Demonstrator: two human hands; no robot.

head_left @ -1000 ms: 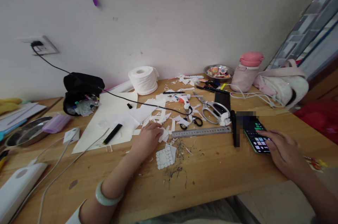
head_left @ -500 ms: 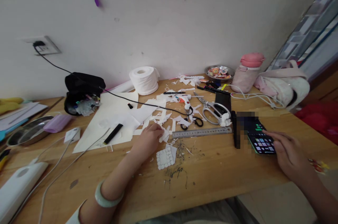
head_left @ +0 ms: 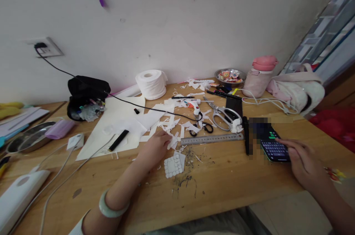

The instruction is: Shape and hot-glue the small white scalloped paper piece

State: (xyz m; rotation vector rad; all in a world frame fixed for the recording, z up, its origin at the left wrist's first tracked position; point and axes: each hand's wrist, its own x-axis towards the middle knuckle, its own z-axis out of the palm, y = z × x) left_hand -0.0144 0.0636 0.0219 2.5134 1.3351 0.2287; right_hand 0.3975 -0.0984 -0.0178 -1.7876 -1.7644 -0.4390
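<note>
My left hand (head_left: 155,147) rests on the desk with its fingers bent and close together, at the edge of the white paper scraps (head_left: 173,141). Whatever its fingertips may hold is hidden. Just below it lies a small white square piece (head_left: 173,166) edged with rounded bumps, on a paper bit. At the right, my right hand (head_left: 306,163) has its index finger stretched onto the screen of a phone (head_left: 276,150) lying on the desk. A keyboard shows on the screen, and part of it is blurred out. A metal ruler (head_left: 212,139) lies between the hands.
Behind the ruler are silver scissors (head_left: 222,116), black-handled scissors (head_left: 208,128) and a white glue gun (head_left: 195,107) with its black cord. A paper roll (head_left: 151,84), a pink bottle (head_left: 257,79) and a metal bowl (head_left: 230,77) stand at the wall. A black marker (head_left: 118,140) lies left.
The phone's lower screen has switched from a grid of pictures to a keyboard. My right index finger has shifted slightly on it; my left hand has hardly moved.
</note>
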